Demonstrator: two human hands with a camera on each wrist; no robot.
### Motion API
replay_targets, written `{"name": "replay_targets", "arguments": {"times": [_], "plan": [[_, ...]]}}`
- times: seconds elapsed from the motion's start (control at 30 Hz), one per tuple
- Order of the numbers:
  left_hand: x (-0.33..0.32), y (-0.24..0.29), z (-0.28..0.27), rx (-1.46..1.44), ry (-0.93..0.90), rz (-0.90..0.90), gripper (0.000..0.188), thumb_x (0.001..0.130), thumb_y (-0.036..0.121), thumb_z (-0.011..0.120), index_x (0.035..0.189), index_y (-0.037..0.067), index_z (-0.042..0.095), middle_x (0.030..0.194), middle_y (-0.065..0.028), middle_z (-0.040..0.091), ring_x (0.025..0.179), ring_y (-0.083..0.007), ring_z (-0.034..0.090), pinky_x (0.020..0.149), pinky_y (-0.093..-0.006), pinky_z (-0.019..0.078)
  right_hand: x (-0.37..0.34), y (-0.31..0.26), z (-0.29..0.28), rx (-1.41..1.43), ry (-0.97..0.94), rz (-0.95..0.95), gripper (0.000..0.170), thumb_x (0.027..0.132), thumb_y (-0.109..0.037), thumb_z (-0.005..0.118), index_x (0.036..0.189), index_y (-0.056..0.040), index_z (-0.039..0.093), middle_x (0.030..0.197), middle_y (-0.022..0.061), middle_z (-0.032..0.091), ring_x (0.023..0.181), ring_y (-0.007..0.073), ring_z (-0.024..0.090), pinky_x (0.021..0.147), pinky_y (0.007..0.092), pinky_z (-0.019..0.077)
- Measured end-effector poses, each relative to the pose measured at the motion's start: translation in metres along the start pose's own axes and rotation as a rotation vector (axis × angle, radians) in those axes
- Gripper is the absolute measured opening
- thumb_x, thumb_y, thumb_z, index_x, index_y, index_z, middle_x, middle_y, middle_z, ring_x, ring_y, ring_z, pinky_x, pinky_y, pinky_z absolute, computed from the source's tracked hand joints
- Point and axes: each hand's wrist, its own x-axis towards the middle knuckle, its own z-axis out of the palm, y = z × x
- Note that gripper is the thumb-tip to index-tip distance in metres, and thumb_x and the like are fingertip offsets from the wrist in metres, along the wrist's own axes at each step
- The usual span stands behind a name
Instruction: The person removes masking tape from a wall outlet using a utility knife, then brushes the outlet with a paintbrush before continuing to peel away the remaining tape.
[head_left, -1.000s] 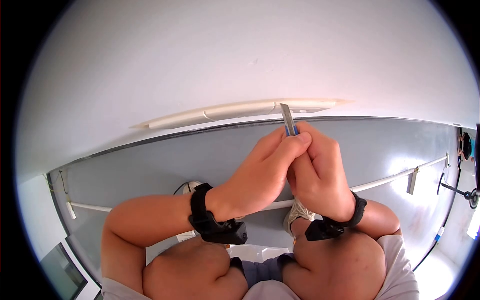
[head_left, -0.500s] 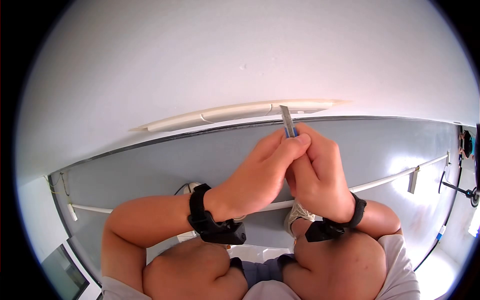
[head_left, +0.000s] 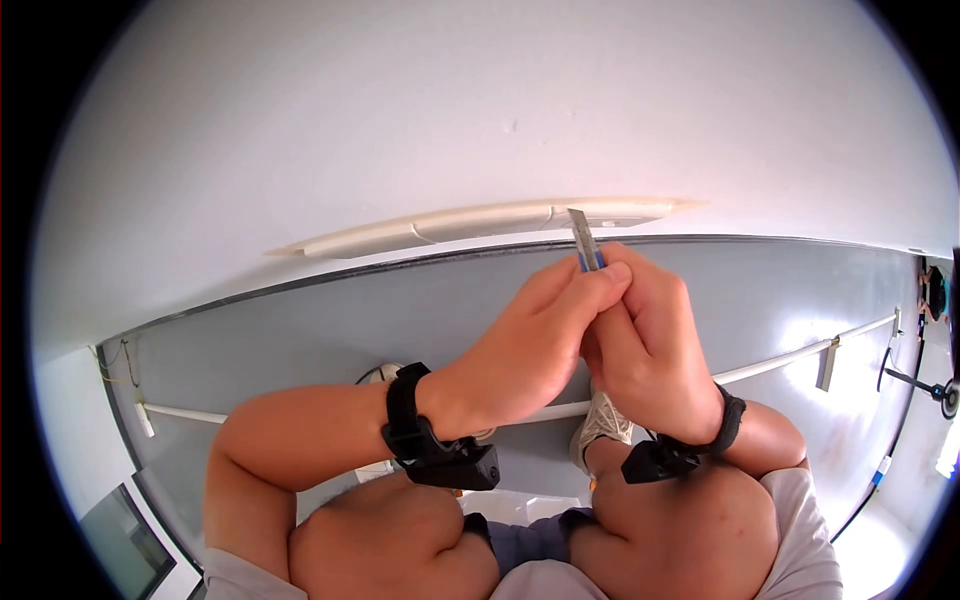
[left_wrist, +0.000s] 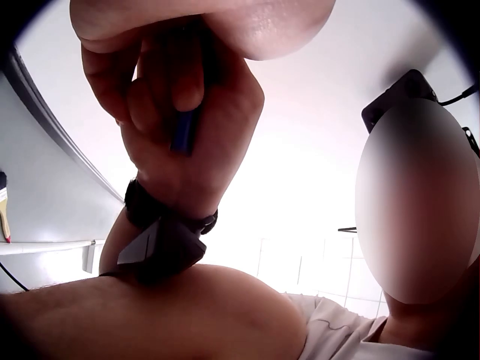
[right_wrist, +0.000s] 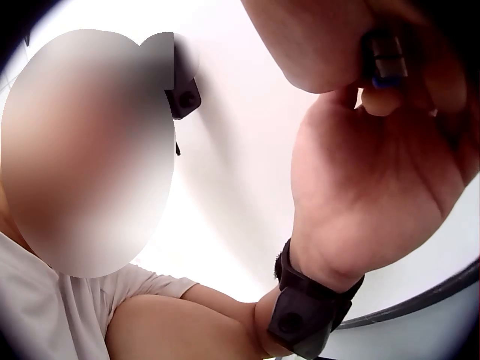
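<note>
Both hands hold a utility knife (head_left: 584, 238) with a blue body and a bare metal blade. In the head view, my left hand (head_left: 525, 345) wraps over my right hand (head_left: 650, 340), its thumb resting near the base of the blade. The blade points away from me, its tip overlapping the lower edge of a long whitish strip (head_left: 480, 222) on the white surface. A bit of the blue handle (left_wrist: 182, 133) shows below the right hand's curled fingers in the left wrist view. Most of the handle is hidden inside the hands.
Beige tape (head_left: 690, 204) shows at the strip's ends. Below the white surface lies a grey floor (head_left: 330, 320) with a white pipe (head_left: 770, 360) running across. Bent legs and a shoe (head_left: 605, 425) are close under the hands. At the left edge, a paintbrush (left_wrist: 4, 206) shows.
Both hands and the knife have shifted slightly to the right along the strip. The grip looks the same, and the head view has moved a little.
</note>
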Motion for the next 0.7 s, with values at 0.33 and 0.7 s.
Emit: {"name": "replay_targets", "arguments": {"times": [0.33, 0.7], "plan": [[0.0022, -0.0029, 0.0022, 0.015, 0.052, 0.011, 0.03, 0.111, 0.033, 0.046, 0.106, 0.008, 0.061, 0.102, -0.0007, 0.063, 0.099, -0.0096, 0.058, 0.089, -0.0297, 0.0477, -0.0001, 0.0038, 0.0002, 0.008, 0.03, -0.005, 0.011, 0.097, 0.003, 0.046, 0.09, 0.0033, 0.055, 0.071, 0.0092, 0.056, 0.065, 0.0132, 0.047, 0.057, 0.0321, 0.0414], [0.0013, -0.0045, 0.0027, 0.008, 0.059, 0.07, 0.026, 0.11, 0.028, 0.046, 0.104, 0.006, 0.059, 0.094, 0.0015, 0.059, 0.087, -0.0061, 0.053, 0.075, -0.026, 0.0455, 0.0022, 0.0049, -0.0017, 0.011, -0.015, -0.02, 0.011, 0.097, 0.003, 0.046, 0.091, 0.0034, 0.055, 0.07, 0.0095, 0.055, 0.064, 0.0131, 0.045, 0.056, 0.0324, 0.0403]]}}
